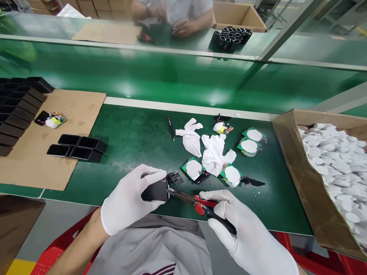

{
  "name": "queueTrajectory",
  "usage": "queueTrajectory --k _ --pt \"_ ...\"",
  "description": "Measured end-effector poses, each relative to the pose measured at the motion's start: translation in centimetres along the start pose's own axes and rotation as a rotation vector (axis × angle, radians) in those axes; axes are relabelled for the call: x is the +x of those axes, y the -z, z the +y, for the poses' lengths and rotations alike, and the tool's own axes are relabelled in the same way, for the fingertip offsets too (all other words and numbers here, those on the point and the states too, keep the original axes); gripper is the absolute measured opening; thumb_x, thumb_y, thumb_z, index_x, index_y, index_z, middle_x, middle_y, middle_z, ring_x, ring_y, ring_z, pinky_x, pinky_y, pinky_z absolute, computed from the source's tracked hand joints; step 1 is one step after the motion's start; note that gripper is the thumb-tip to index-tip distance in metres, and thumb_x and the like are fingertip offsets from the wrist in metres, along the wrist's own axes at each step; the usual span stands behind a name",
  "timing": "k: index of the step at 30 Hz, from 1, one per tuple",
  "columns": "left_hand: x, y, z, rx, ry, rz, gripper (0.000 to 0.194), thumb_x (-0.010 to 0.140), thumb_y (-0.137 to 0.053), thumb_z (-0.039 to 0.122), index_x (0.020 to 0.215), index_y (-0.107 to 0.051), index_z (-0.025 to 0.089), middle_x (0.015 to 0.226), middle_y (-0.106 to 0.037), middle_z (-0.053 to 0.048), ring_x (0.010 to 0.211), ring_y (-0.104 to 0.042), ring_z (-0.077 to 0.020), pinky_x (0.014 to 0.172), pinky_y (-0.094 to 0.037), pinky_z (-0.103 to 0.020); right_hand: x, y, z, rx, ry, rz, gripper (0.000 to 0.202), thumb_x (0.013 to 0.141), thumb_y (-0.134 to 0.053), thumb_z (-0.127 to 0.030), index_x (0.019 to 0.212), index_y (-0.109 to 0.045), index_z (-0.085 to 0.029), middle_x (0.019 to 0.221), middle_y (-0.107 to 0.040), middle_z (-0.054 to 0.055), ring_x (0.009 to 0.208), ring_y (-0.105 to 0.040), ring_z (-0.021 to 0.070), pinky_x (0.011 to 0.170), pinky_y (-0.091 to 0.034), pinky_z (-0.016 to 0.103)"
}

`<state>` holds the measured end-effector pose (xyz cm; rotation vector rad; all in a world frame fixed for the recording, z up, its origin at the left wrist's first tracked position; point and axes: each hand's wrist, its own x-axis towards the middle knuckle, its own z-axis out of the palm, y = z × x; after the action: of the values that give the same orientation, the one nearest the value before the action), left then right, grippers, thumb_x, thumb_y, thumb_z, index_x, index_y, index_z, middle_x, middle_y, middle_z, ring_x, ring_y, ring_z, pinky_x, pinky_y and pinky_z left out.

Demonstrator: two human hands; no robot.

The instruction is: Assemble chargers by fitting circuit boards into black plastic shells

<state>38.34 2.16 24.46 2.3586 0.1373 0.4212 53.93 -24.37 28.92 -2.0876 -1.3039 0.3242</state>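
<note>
My left hand (pixel 130 198), in a white glove, is wrapped round a black rectangular housing (pixel 156 191) whose end faces right. In my gloved right hand (pixel 243 225) are long-nose pliers (pixel 200 204) with red and black handles. Their tips touch the open end of the housing; what they grip inside is too small to tell. Just behind the housing lies a small black plug piece (pixel 175 178). Green circuit boards with round white pads, one of them (pixel 194 169) close to the pliers, rest on the green table (pixel 134 130).
Two white gloves (pixel 215 152) and a black tweezers-like tool (pixel 171 128) lie mid-table. Black housings (pixel 88 143) stand on cardboard (pixel 60 172) at left. A carton (pixel 301 183) of white discs fills the right. Behind the rail (pixel 160 106) and green panel, a person's hands (pixel 185 28) show.
</note>
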Motion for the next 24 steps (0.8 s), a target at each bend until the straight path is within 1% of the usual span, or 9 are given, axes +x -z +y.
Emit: queueTrajectory --k 4,11,15,17,19,20,22,23,24 --pt "-0.04 -0.13 -0.2 -0.015 -0.005 -0.022 0.079 0.078 -0.089 0.006 0.145 -0.059 0.035 0.127 -0.071 -0.004 0.112 -0.077 -0.0233 0.097 -0.068 -0.037 -0.14 0.19 0.13 -0.012 -0.003 -0.002 0.018 0.102 -0.064 -0.025 0.085 -0.059 -0.028 0.116 -0.078 0.01 0.104 -0.081 0.0234 0.085 -0.069 0.034" --pt "0.32 -0.08 0.0 -0.091 -0.031 -0.032 0.08 0.076 -0.09 0.003 0.144 -0.06 0.033 0.128 -0.072 -0.004 0.114 -0.077 -0.0216 0.101 -0.066 -0.035 0.1 0.62 0.18 0.031 -0.009 -0.025 0.021 0.103 -0.06 -0.021 0.083 -0.055 -0.027 0.112 -0.078 0.009 0.099 -0.08 0.0211 0.08 -0.067 0.03" --pt "0.37 0.03 0.24 -0.087 -0.052 -0.031 0.079 0.076 -0.088 0.001 0.143 -0.061 0.031 0.129 -0.072 -0.004 0.115 -0.077 -0.0208 0.1 -0.066 -0.033 -0.2 0.78 0.23 0.017 -0.01 -0.04 0.021 0.104 -0.061 -0.022 0.084 -0.055 -0.027 0.113 -0.077 0.008 0.1 -0.08 0.0199 0.081 -0.067 0.03" --pt "0.3 0.04 0.3 -0.06 -0.056 -0.039 0.077 0.077 -0.087 0.001 0.143 -0.061 0.031 0.128 -0.073 -0.004 0.114 -0.077 -0.021 0.099 -0.066 -0.034 -0.48 0.82 0.16 0.008 -0.039 -0.04 0.021 0.103 -0.061 -0.023 0.084 -0.054 -0.027 0.115 -0.078 0.008 0.104 -0.08 0.0204 0.083 -0.066 0.031" --pt "0.25 -0.02 0.25 -0.019 -0.055 -0.053 0.076 0.079 -0.085 0.001 0.144 -0.061 0.031 0.128 -0.073 -0.005 0.113 -0.077 -0.0214 0.097 -0.067 -0.034 -0.63 0.78 0.03 -0.003 -0.11 -0.044 0.012 0.103 -0.062 -0.027 0.092 -0.057 -0.027 0.117 -0.079 0.009 0.109 -0.08 0.0228 0.087 -0.067 0.034" --pt "0.24 -0.08 0.18 0.0 -0.056 -0.06 0.076 0.079 -0.085 0.002 0.145 -0.061 0.032 0.129 -0.073 -0.005 0.113 -0.077 -0.0219 0.096 -0.067 -0.034 -0.61 0.72 -0.03 -0.013 -0.162 -0.062 0.003 0.102 -0.062 -0.029 0.101 -0.061 -0.027 0.119 -0.079 0.01 0.111 -0.08 0.0249 0.09 -0.067 0.038" --pt "0.28 -0.3 -0.04 0.032 -0.063 -0.077 0.075 0.08 -0.085 0.003 0.145 -0.06 0.031 0.13 -0.073 -0.006 0.113 -0.078 -0.0226 0.095 -0.068 -0.035 -0.37 0.53 -0.11 -0.032 -0.279 -0.146 0.023 0.1 -0.064 -0.035 0.121 -0.066 -0.025 0.12 -0.08 0.012 0.112 -0.08 0.0293 0.095 -0.066 0.045" --pt "0.31 -0.46 -0.18 0.046 -0.069 -0.086 0.075 0.079 -0.085 0.004 0.145 -0.06 0.031 0.13 -0.073 -0.006 0.112 -0.078 -0.023 0.094 -0.068 -0.035 -0.16 0.43 -0.12 -0.033 -0.33 -0.205 0.03 0.1 -0.064 -0.038 0.127 -0.068 -0.025 0.119 -0.081 0.012 0.111 -0.08 0.0308 0.095 -0.066 0.047" --pt "0.34 -0.63 -0.31 0.058 -0.074 -0.094 0.075 0.079 -0.085 0.004 0.144 -0.06 0.03 0.13 -0.074 -0.006 0.112 -0.078 -0.0234 0.094 -0.068 -0.036 0.07 0.35 -0.09 -0.025 -0.371 -0.263 0.032 0.101 -0.062 -0.041 0.127 -0.07 -0.024 0.117 -0.081 0.011 0.109 -0.08 0.0314 0.095 -0.065 0.049"
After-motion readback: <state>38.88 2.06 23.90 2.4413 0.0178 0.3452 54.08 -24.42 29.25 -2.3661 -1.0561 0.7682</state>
